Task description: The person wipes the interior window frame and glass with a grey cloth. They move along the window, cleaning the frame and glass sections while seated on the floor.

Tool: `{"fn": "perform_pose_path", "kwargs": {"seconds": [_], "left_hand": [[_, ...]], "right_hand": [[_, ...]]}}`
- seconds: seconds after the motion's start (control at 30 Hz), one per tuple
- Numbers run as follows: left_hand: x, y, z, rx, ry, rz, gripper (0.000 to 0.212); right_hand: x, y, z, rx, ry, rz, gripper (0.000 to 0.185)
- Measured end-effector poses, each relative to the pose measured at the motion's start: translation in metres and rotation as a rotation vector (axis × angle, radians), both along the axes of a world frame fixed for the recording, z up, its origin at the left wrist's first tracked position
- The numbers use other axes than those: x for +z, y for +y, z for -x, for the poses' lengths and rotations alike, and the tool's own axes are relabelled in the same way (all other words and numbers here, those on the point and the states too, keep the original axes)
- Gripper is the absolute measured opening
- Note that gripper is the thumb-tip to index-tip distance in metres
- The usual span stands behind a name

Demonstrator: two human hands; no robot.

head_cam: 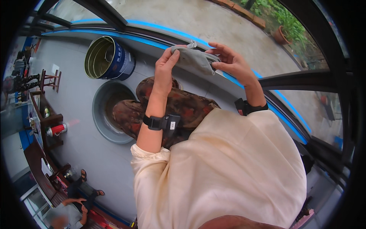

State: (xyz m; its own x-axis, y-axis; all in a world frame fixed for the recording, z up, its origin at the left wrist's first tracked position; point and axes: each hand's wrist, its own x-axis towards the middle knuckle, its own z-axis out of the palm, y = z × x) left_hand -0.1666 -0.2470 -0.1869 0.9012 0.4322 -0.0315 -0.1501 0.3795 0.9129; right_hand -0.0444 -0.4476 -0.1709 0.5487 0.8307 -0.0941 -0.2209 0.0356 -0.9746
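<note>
A piece of grey fabric (197, 59) is held up in front of me, stretched out sideways, with a white string or tag (192, 44) along its upper edge. My left hand (167, 64) pinches its left end between thumb and fingers. At the gathered, darker right end, my right hand (231, 61) has its thumb and fingertips on the fabric, while its upper fingers stay spread. Each wrist wears a black strap; the left one carries a small box (172, 121). Below my hands are my knees in patterned trousers (186, 106).
Beside my knees sits a round grey basin (100, 123). A blue metal bucket (124, 63) stands near the window sill. Dark window frames (297, 78) border my right. At left are a red-and-white canister (57, 129), wooden furniture (37, 163), a stool (51, 80), and a seated person (73, 211).
</note>
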Motion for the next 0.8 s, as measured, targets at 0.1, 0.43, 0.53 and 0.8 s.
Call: {"fn": "perform_pose_path", "kwargs": {"seconds": [0.1,0.43,0.53,0.8], "left_hand": [[0.008,0.005,-0.006,0.158,0.013,-0.205,0.019],[0.041,0.035,-0.014,0.080,-0.230,0.214,0.024],[0.049,0.028,-0.008,0.057,-0.244,0.317,0.021],[0.047,0.056,-0.029,0.001,-0.198,0.227,0.017]], "right_hand": [[-0.006,0.003,-0.006,-0.053,-0.041,0.067,0.048],[-0.020,0.001,-0.010,-0.452,0.207,-0.154,0.056],[-0.001,0.001,0.009,-0.555,0.153,-0.397,0.064],[0.005,0.009,-0.021,-0.478,-0.323,-0.296,0.040]]}}
